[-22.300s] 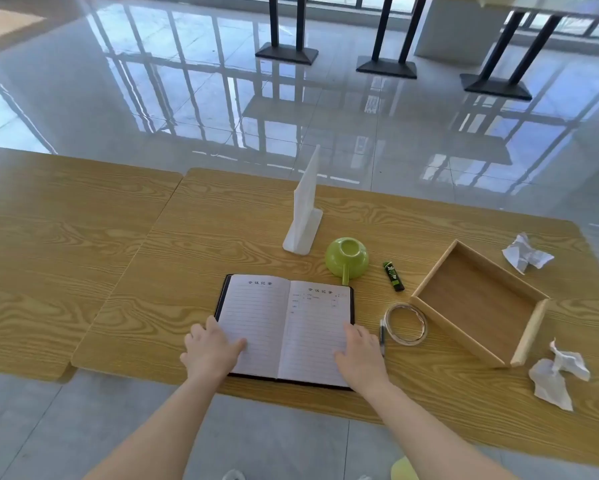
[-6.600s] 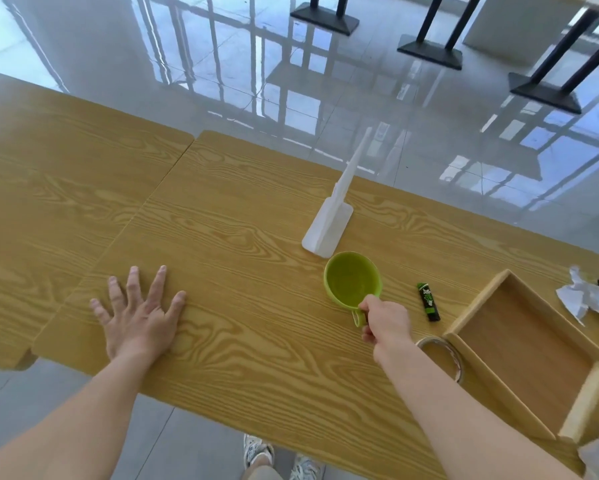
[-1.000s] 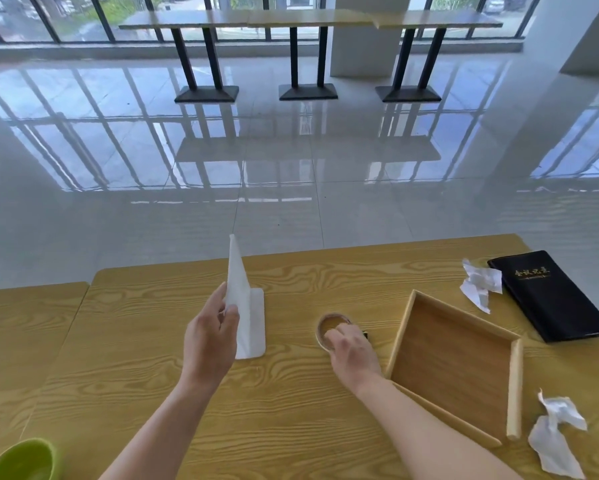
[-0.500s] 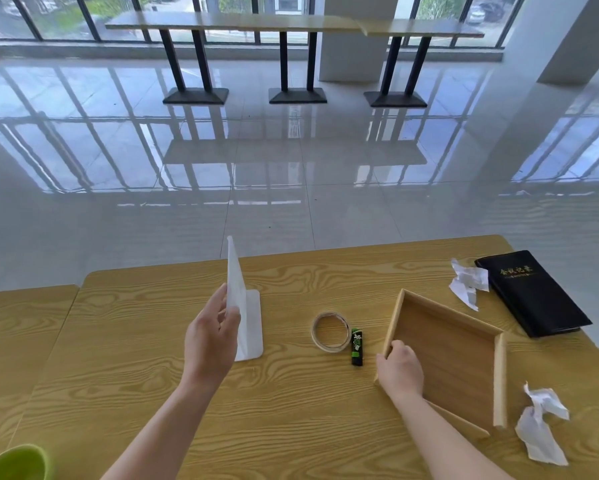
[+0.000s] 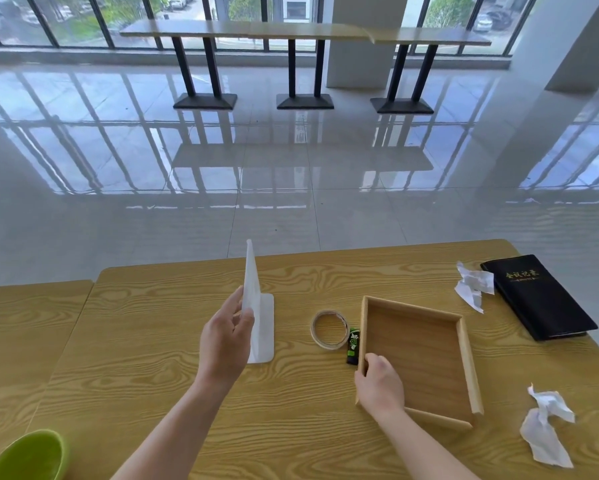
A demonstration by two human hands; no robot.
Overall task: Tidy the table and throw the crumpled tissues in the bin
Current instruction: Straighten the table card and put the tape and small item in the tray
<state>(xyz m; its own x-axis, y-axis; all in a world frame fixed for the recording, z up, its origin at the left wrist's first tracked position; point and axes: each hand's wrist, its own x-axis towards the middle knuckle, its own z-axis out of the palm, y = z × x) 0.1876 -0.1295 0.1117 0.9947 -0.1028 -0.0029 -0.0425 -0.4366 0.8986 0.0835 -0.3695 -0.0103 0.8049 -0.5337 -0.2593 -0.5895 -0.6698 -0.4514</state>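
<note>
At the near left edge of the wooden desk (image 5: 145,403) sits a green cup (image 5: 27,457), partly out of view. Near the right edge lies a crumpled tissue (image 5: 544,433), apart from everything else. The right hand (image 5: 379,384) grips the near left corner of the wooden tray (image 5: 419,351), thumb inside the wall and fingers curled under it. The left hand (image 5: 227,336) pinches the upright leaf of a white bookend (image 5: 256,313) between thumb and fingers. A roll of tape (image 5: 329,329) and a small black-and-green tube (image 5: 353,346) lie just left of the tray. Farther right, a second crumpled tissue (image 5: 473,285) touches a closed black notebook (image 5: 537,296).
</note>
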